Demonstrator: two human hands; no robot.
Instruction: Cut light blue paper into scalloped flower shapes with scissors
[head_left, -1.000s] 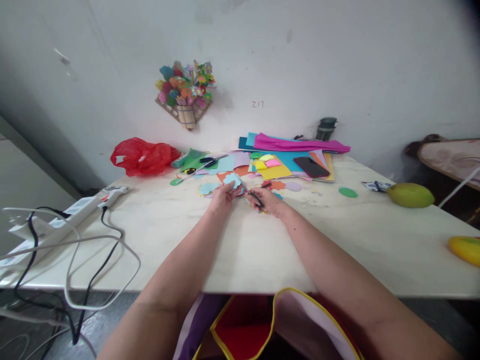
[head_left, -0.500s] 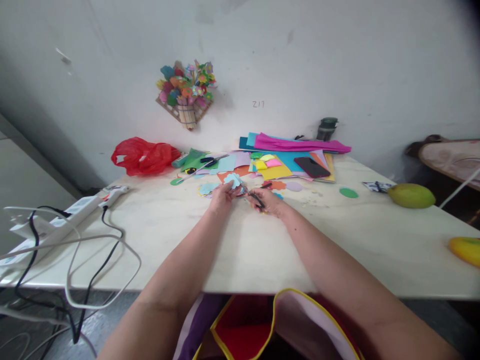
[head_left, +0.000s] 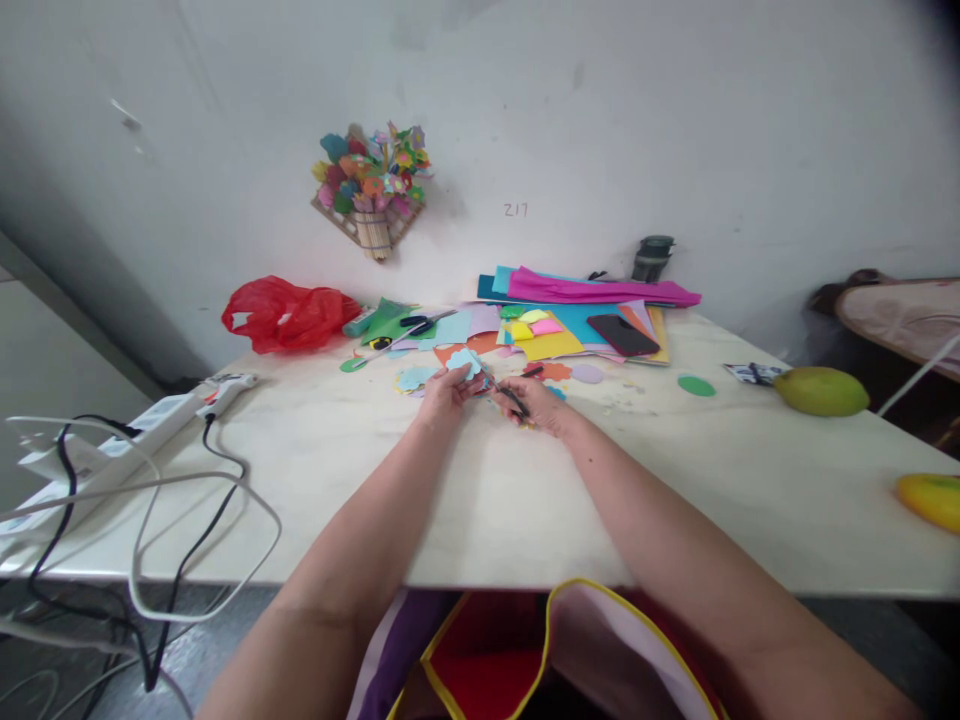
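Note:
My left hand [head_left: 448, 391] pinches a light blue scalloped paper piece [head_left: 465, 362] over the middle of the table. Close beside it, my right hand [head_left: 529, 402] is closed round dark-handled scissors [head_left: 514, 401], whose blades point towards the blue paper. Whether the blades touch the paper is too small to tell. Left of my left hand lie other light blue scalloped cutouts [head_left: 414, 377]. Just beyond my right hand are an orange cutout [head_left: 556, 371] and a lilac oval [head_left: 587, 373].
Coloured sheets [head_left: 577, 320] and a phone [head_left: 622, 335] lie at the back. A red plastic bag [head_left: 285, 315] and spare scissors [head_left: 417, 325] are back left. A power strip [head_left: 142, 440] with loose cables borders the left; a green mango [head_left: 821, 391] and yellow fruit [head_left: 930, 500] lie right.
The blue paper in my left hand has turned or shifted very slightly. Both hands otherwise keep the same place and grip.

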